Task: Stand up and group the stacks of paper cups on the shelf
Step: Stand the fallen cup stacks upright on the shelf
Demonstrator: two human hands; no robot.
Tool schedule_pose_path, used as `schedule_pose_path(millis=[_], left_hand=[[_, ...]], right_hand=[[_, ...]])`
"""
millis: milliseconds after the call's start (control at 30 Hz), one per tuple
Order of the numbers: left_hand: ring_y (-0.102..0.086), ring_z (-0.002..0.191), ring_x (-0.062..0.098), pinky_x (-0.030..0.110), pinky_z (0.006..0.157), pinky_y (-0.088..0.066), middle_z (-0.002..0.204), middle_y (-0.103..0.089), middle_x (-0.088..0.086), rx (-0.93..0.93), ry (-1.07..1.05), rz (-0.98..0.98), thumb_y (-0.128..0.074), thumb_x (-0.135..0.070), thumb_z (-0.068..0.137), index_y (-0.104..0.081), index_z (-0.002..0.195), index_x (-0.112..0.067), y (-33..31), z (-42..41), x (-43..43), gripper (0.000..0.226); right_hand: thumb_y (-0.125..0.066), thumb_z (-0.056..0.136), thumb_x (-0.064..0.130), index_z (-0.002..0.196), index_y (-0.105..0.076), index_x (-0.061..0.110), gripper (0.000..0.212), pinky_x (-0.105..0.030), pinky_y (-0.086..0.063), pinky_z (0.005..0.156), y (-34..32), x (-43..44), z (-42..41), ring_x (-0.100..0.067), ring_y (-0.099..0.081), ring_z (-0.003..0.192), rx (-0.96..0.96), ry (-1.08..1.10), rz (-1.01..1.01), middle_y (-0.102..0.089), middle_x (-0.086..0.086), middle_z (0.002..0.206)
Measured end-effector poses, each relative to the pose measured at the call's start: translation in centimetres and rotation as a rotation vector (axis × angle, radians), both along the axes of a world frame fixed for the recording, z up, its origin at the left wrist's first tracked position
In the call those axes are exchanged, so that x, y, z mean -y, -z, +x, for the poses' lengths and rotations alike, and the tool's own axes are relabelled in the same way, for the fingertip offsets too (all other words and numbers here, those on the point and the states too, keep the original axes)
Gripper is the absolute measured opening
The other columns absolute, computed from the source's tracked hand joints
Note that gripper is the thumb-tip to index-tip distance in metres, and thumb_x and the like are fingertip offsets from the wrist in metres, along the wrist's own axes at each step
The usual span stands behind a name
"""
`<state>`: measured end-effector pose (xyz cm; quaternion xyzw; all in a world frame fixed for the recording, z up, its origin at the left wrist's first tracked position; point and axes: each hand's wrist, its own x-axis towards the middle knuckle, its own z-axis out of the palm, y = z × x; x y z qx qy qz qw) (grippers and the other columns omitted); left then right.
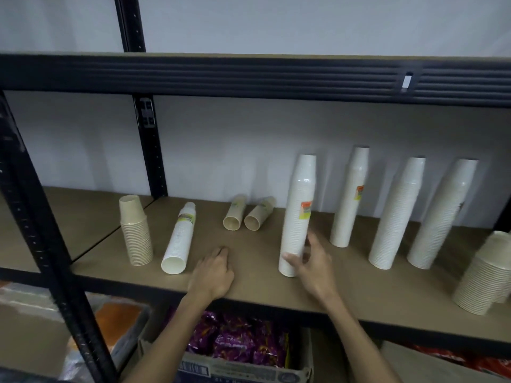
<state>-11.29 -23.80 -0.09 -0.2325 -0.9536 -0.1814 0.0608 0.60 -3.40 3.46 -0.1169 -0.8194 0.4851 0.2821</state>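
Note:
On the brown shelf board (249, 275) a tall white cup stack (298, 214) stands upright, and my right hand (312, 264) curls around its base, thumb in front. My left hand (213, 272) rests flat on the board, holding nothing. A white stack (179, 239) lies on its side to the left, beside a short upright beige stack (135, 230). Two short beige stacks (235, 217) (258, 215) lie on their sides further back. Three tall stacks (349, 197) (396, 214) (442, 214) stand upright to the right.
A wider beige cup stack (486, 280) stands at the right edge of the shelf. A black beam (249, 76) of the upper shelf runs overhead, and a black upright (47, 236) slants at the left. Below sits a cardboard box (221, 366) of purple packets.

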Motion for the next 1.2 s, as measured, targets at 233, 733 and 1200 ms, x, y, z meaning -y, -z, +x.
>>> schedule_pose_path(millis=[233, 733, 1200], left_hand=[[-0.047, 0.125, 0.026, 0.038, 0.102, -0.037, 0.146, -0.043, 0.003, -0.003, -0.004, 0.006, -0.034, -0.024, 0.098, -0.047, 0.134, -0.014, -0.5, 0.9, 0.0, 0.039], [-0.058, 0.110, 0.030, 0.038, 0.090, -0.046, 0.133, -0.056, 0.006, 0.000, -0.059, 0.145, -0.040, -0.025, 0.095, -0.050, 0.132, -0.016, -0.7, 1.4, 0.5, 0.040], [-0.059, 0.108, 0.029, 0.038, 0.088, -0.047, 0.134, -0.056, 0.000, -0.018, -0.053, 0.136, -0.038, -0.029, 0.097, -0.052, 0.131, -0.021, -0.3, 1.0, 0.4, 0.038]], right_hand=[[-0.077, 0.083, 0.026, 0.141, -0.046, 0.027, 0.066, -0.031, -0.052, 0.095, 2.2, 0.6, -1.9, -0.007, -0.062, 0.112, -0.047, -0.019, -0.042, -0.065, 0.009, 0.123], [-0.074, 0.086, 0.025, 0.107, -0.056, 0.020, 0.028, -0.033, -0.049, 0.088, 2.8, 1.8, 1.5, -0.011, -0.061, 0.097, -0.167, 0.317, -0.099, -0.062, 0.007, 0.099], [-0.078, 0.081, 0.014, 0.148, -0.038, 0.015, 0.078, -0.033, -0.041, 0.108, 1.1, -7.5, -6.1, -0.016, -0.050, 0.130, 0.272, -0.144, -0.043, -0.053, 0.002, 0.140]])
